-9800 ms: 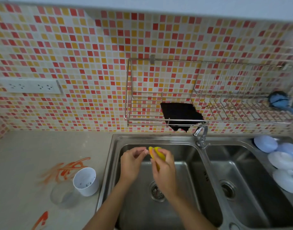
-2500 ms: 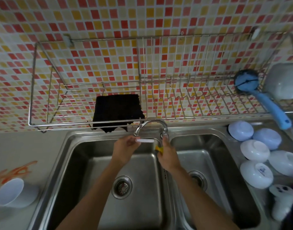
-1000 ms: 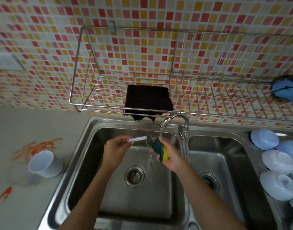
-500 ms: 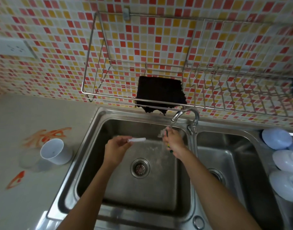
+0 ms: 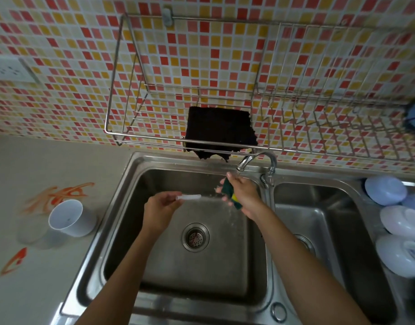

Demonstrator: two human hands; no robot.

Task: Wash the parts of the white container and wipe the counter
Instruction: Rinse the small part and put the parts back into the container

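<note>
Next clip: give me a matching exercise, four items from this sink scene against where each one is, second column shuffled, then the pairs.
1. green-and-yellow sponge
2. thin flat white container part
3. white plastic cup
4. black cloth

A. on the wall wire rack
B. on the counter, left of the sink
C. gripped in the right hand beneath the faucet
D. pinched in the left hand

Pairs: 1-C, 2-D, 3-B, 4-A

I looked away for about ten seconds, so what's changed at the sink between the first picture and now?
The right hand has carried the green and yellow sponge up under the steel tap. The left hand has taken hold of a flat white lid piece and pinches it. The white plastic cup remains on the counter beside the orange smears.
</note>
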